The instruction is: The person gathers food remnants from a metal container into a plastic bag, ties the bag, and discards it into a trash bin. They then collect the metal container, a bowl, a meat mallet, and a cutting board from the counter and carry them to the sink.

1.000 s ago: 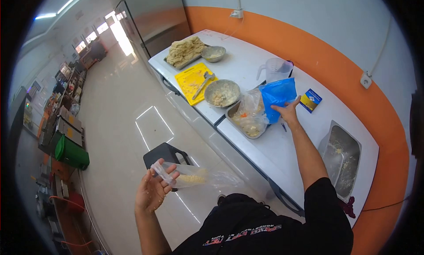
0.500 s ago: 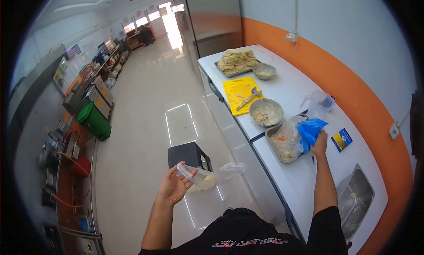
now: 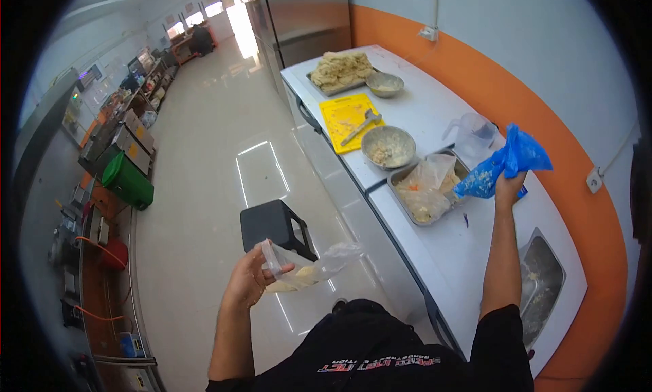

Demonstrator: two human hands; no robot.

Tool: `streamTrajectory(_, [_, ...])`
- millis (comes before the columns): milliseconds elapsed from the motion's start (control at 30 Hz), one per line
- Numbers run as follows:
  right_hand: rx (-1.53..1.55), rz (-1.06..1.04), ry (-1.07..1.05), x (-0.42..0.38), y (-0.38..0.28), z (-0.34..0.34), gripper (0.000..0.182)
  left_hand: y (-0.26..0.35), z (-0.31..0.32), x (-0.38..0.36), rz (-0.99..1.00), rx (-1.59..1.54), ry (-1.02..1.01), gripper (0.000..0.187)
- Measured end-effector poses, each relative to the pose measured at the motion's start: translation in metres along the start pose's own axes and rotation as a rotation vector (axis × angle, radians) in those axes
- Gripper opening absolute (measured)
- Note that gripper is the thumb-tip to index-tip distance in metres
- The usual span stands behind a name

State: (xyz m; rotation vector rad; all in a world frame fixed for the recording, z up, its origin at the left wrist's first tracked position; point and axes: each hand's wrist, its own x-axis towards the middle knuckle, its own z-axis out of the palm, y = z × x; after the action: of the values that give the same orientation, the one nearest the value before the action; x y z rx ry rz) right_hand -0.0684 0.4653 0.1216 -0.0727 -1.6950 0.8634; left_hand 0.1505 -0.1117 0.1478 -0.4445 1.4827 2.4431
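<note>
My left hand point(image 3: 252, 275) grips the edge of a clear plastic bag point(image 3: 319, 266) with pale contents, held over the floor beside the counter. In my right hand point(image 3: 509, 187) is a crumpled blue plastic bag point(image 3: 511, 160), raised above the counter, with pale crumbs stuck on its lower part. Just left of it, a metal tray point(image 3: 422, 219) holds another clear bag point(image 3: 435, 178) and pale food with orange bits. A metal bowl point(image 3: 388, 147) with crumbly mixture stands behind the tray.
Farther back are a yellow board point(image 3: 333, 114) with a metal mallet point(image 3: 360, 128), a small bowl point(image 3: 385, 85) and a tray piled with pale pieces point(image 3: 339, 69). A clear jug point(image 3: 472, 135), sink point(image 3: 540, 276), black stool point(image 3: 272, 226) and green bin point(image 3: 129, 181) also show.
My right hand has lifted the blue bag up and rightward, away from the tray, partly covering the small blue and yellow packet. My left hand still holds the clear bag. The view has shifted slightly.
</note>
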Motion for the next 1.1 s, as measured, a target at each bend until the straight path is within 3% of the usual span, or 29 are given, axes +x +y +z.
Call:
streamTrajectory(67, [0.141, 0.068, -0.022, 0.004, -0.009, -0.004, 0.029, 0.000, 0.009, 0.002, 0.006, 0.031, -0.018, 0.046])
streamTrajectory(133, [0.588, 0.425, -0.140, 0.010, -0.057, -0.009, 0.026, -0.005, 0.021, 0.001, -0.019, 0.058, -0.025, 0.050])
streamTrajectory(200, [0.685, 0.634, -0.177, 0.011, -0.073, -0.011, 0.024, -0.004, 0.038, 0.006, 0.019, 0.158, -0.048, 0.055])
streamTrajectory(233, [0.664, 0.647, -0.172, 0.009, -0.096, -0.014, 0.024, -0.003, 0.049, 0.006, 0.012, 0.246, -0.048, 0.063])
streamTrajectory(300, [0.787, 0.896, -0.162, 0.004, -0.147, -0.009, 0.024, -0.004, 0.065, 0.011, -0.019, 0.264, -0.102, 0.067])
streamTrajectory(433, [1.142, 1.326, -0.596, -0.036, -0.198, -0.010, 0.027, -0.015, 0.092, 0.024, -0.061, 0.285, -0.200, 0.079])
streamTrajectory(467, [1.107, 1.430, -0.667, -0.047, -0.224, -0.013, 0.027, -0.021, 0.095, 0.028, -0.065, 0.290, -0.208, 0.079])
streamTrajectory(567, [1.100, 1.710, -0.680, -0.097, -0.256, -0.013, 0.027, -0.030, 0.096, 0.036, -0.072, 0.147, -0.224, 0.080])
streamTrajectory(600, [1.108, 1.708, -0.673, -0.116, -0.251, -0.016, 0.027, -0.028, 0.095, 0.032, -0.052, 0.158, -0.283, 0.084])
streamTrajectory(667, [1.169, 1.846, -0.523, -0.159, -0.233, -0.013, 0.025, -0.021, 0.085, 0.022, -0.032, 0.175, -0.338, 0.089])
streamTrajectory(733, [1.135, 1.858, -0.425, -0.176, -0.223, -0.012, 0.024, -0.014, 0.072, 0.014, -0.152, 0.111, -0.572, 0.087])
streamTrajectory(800, [1.095, 1.867, -0.324, -0.193, -0.221, -0.012, 0.023, -0.018, 0.087, 0.010, -0.155, 0.093, -0.501, 0.086])
streamTrajectory(867, [1.112, 1.640, -0.382, -0.217, -0.231, -0.010, 0.021, -0.024, 0.101, 0.012, -0.149, 0.074, -0.430, 0.085])
streamTrajectory(900, [1.131, 1.401, -0.572, -0.251, -0.216, -0.003, 0.023, -0.025, 0.106, 0.017, -0.149, 0.030, -0.428, 0.086])
streamTrajectory(933, [1.134, 1.396, -0.568, -0.254, -0.215, -0.007, 0.023, -0.025, 0.109, 0.023, -0.148, -0.014, -0.428, 0.087])
streamTrajectory(1000, [0.515, 0.266, -1.401, -0.255, -0.212, -0.016, 0.020, -0.021, 0.109, 0.030, -0.146, -0.042, -0.459, 0.084])
streamTrajectory(1033, [0.509, 0.272, -1.399, -0.254, -0.209, -0.016, 0.020, -0.017, 0.108, 0.031, -0.115, -0.004, -0.421, 0.083])
streamTrajectory(1100, [-0.175, -0.154, -1.998, -0.248, -0.201, -0.009, 0.018, -0.015, 0.106, 0.031, -0.100, 0.063, -0.324, 0.079])
